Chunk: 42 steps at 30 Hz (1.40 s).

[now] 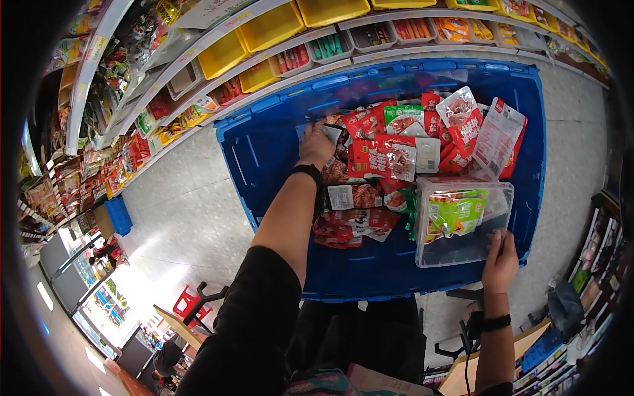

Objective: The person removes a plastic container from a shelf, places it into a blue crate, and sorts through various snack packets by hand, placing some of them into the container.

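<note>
A large blue crate (pixel 264 158) holds many snack packets, mostly red ones (pixel 383 158). My left hand (pixel 316 146) reaches into its left part, at the edge of the pile beside a pale packet; whatever lies under the fingers is hidden. My right hand (pixel 500 261) grips the lower right corner of a clear plastic box (pixel 456 254), thumb on the near side. Green packets (pixel 456 214) lie inside this box, which is over the right part of the crate. A red and white packet (pixel 500 138) leans behind the box.
Shelves with yellow trays (pixel 271 28) and clear bins of snacks (pixel 330 47) run along the far side of the crate. Hanging packets fill racks at the left. A red stool (pixel 188 305) and a small blue box (pixel 119 216) stand on the floor at left.
</note>
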Motion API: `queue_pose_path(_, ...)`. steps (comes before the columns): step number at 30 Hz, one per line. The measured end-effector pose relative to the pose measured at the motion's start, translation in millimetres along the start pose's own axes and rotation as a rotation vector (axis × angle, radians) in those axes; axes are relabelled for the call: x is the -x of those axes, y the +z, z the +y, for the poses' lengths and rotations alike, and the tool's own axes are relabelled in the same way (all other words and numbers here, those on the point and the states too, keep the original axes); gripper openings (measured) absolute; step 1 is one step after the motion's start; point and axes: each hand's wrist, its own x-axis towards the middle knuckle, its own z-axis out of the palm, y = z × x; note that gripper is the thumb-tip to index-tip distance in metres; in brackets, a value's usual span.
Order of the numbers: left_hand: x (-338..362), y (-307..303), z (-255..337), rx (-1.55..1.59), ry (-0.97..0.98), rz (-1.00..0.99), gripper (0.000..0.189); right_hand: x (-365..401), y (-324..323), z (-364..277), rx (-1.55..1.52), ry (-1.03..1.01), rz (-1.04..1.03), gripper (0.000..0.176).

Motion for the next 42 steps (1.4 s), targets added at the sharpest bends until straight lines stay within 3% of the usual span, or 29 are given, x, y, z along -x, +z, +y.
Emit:
queue_pose_path(4,20.1,0.5,5.2,0.001,-0.046,-0.094,0.060,0.3,0.3,3.1,0.035,-0.019,-0.008,0.023)
queue_pose_path(12,56.0,9.3,17.3,-0.108,0.067,-0.247,0.056,0.3,0.2,0.6,0.003,0.006,-0.007,0.022)
queue_pose_path(13,64.0,17.5,16.1,-0.180,0.148,-0.108,0.053,0.2,0.9,0.8,-0.003,0.009,0.000,0.022)
queue_pose_path(14,61.9,18.3,13.8,-0.182,0.147,-0.105,0.053,0.3,1.3,0.8,-0.007,0.008,0.000,0.022)
queue_pose_path(16,64.5,5.7,23.1,0.015,0.060,-0.302,0.048,0.3,1.0,1.6,-0.002,0.009,-0.002,0.022)
queue_pose_path(17,62.0,13.0,17.7,0.129,0.084,-0.180,0.042,0.2,0.6,1.5,-0.001,0.008,-0.001,0.022)
queue_pose_path(18,51.6,24.6,7.6,0.132,0.086,-0.181,0.042,-0.2,0.1,1.4,0.005,0.002,-0.006,0.022)
queue_pose_path(20,24.5,43.6,-11.3,0.340,0.130,0.158,0.038,-0.5,-1.3,1.5,0.018,-0.001,-0.015,0.022)
queue_pose_path(21,22.3,27.9,1.5,0.361,-0.081,0.257,0.041,-0.5,-2.0,1.3,0.026,0.000,-0.024,0.023)
queue_pose_path(22,7.7,35.7,-5.6,0.360,-0.086,0.251,0.041,-0.2,-2.2,1.0,0.031,0.000,-0.036,0.023)
queue_pose_path(24,-18.7,46.2,-20.4,0.083,-0.216,0.527,0.046,0.0,-1.4,0.1,0.019,0.025,-0.039,0.023)
queue_pose_path(25,-20.4,36.6,-17.4,0.080,-0.217,0.524,0.046,0.2,-0.7,0.0,0.005,0.048,-0.034,0.023)
queue_pose_path(27,-24.9,17.0,-12.3,0.207,-0.377,0.206,0.050,0.9,0.1,0.8,0.010,0.054,-0.031,0.023)
queue_pose_path(28,-36.7,22.8,-26.9,0.206,-0.376,0.204,0.050,0.8,0.0,1.1,0.014,0.056,-0.026,0.023)
queue_pose_path(30,-62.7,45.5,-64.3,0.318,-0.239,-0.065,0.051,0.3,-1.0,-0.6,0.012,0.059,-0.029,0.023)
queue_pose_path(34,-56.8,42.2,-59.8,0.446,-0.216,-0.107,0.048,0.2,-2.3,1.4,0.030,0.022,-0.041,0.022)
queue_pose_path(36,-46.5,41.0,-46.5,-0.014,-0.195,0.173,0.044,-0.3,-3.0,-0.4,0.031,0.022,-0.041,0.022)
queue_pose_path(37,-45.6,38.6,-45.8,-0.014,-0.194,0.170,0.044,-0.4,-3.1,-1.0,0.029,0.020,-0.042,0.022)
queue_pose_path(39,-42.0,28.6,-46.6,0.337,-0.196,0.012,0.045,0.3,-1.6,2.6,0.035,0.018,-0.039,0.022)
queue_pose_path(42,-25.2,14.9,-34.2,0.290,-0.185,0.071,0.043,0.0,-1.6,0.3,0.030,0.016,-0.032,0.022)
